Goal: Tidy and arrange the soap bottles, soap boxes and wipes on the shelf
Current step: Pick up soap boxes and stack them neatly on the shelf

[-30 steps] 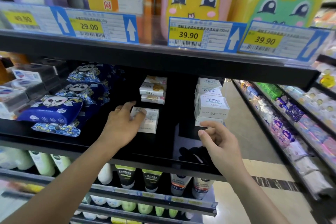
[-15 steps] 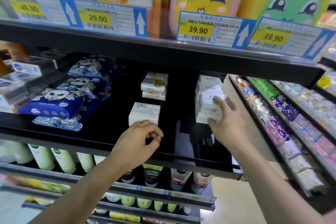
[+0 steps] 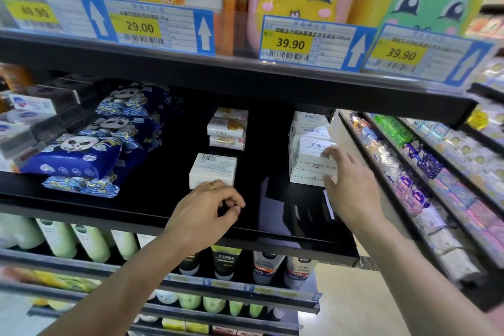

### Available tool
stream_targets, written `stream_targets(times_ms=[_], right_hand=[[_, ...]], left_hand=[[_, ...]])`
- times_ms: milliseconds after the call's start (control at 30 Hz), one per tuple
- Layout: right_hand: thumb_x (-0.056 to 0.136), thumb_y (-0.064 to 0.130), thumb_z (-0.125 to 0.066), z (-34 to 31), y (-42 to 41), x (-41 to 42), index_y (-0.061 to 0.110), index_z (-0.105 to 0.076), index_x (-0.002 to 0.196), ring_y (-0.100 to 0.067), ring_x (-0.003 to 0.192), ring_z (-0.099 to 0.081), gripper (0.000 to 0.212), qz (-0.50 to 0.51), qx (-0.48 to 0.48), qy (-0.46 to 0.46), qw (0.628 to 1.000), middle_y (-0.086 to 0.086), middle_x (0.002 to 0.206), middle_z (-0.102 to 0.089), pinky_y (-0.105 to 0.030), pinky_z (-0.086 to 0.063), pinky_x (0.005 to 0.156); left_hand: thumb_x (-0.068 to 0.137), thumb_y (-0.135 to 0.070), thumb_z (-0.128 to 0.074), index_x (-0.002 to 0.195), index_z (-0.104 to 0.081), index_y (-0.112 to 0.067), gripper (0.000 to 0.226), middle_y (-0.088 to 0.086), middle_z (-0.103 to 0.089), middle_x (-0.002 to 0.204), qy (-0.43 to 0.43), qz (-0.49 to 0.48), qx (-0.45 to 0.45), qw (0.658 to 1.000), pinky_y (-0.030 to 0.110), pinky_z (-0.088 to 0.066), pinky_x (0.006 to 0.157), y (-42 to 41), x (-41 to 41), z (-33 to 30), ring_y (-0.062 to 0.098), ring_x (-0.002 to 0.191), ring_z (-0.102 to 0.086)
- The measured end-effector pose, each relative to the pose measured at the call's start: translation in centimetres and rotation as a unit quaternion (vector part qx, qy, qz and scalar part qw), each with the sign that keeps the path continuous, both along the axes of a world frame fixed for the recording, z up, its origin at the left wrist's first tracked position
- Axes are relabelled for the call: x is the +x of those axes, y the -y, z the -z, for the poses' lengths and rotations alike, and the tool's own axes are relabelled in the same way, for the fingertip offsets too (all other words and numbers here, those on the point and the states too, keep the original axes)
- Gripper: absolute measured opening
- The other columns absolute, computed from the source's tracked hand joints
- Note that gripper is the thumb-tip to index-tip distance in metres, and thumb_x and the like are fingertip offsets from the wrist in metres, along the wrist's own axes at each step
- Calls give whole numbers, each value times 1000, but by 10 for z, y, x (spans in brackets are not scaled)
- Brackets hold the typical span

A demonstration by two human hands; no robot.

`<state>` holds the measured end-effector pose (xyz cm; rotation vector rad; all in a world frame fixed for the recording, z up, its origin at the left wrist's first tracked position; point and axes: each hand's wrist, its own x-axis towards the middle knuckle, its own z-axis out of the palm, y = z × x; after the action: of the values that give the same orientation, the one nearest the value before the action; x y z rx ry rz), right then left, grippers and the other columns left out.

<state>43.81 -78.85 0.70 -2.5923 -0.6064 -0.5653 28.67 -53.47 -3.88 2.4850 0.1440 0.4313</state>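
The right hand (image 3: pixel 351 185) is at about 3 o'clock of the black shelf (image 3: pixel 152 215), and its fingers (image 3: pixel 331 154) and thumb close on the front white soap box (image 3: pixel 313 157) of the right stack; I judge this grip is for pulling the box straight, because it sits a little skewed against the boxes under and behind it. This box lies flat, its long axis runs from left to right, and its printed top face looks upward with the characters upside down for the viewer. The left hand (image 3: pixel 204 213) hovers at the front edge of the shelf, at about 6 o'clock, with fingers loosely curled and nothing between them; it seems only to wait. Just behind it, at the centre, one single white soap box (image 3: pixel 212 170) lies flat with the barcode face upward; its long axis is also left to right, slightly turned. At 12 o'clock from it stands a small stack of MeLy soap boxes (image 3: pixel 227 129), well apart. At about 9 o'clock the blue panda wipes packs (image 3: pixel 79 155) lie piled, their long axes going left to right and tilted. The single box probably belongs to one of the stacks.
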Motion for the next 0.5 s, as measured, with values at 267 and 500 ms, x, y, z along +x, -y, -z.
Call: stream_targets(times_ms=[267,500], right_hand=[[100,11,-64,1,-3,-15,15,-42,154,-27,140,-42,59,-54,6,-24,998,-6,154,-43,-39,-40,113],[107,32,-48,3,-8,-46,25,-34,158,-15,136,-36,53,-185,-17,-59,981,2,149,-43,-30,-35,114]], left_hand=[[97,-25,-69,100,-72,-45,20,-21,-64,95,12,4,-117,993,26,-50,81,-4,1,1,10,92,-59],[93,-27,-78,143,-46,-54,65,-22,-59,119,64,20,-176,982,26,-52,80,3,2,-3,9,102,-62]])
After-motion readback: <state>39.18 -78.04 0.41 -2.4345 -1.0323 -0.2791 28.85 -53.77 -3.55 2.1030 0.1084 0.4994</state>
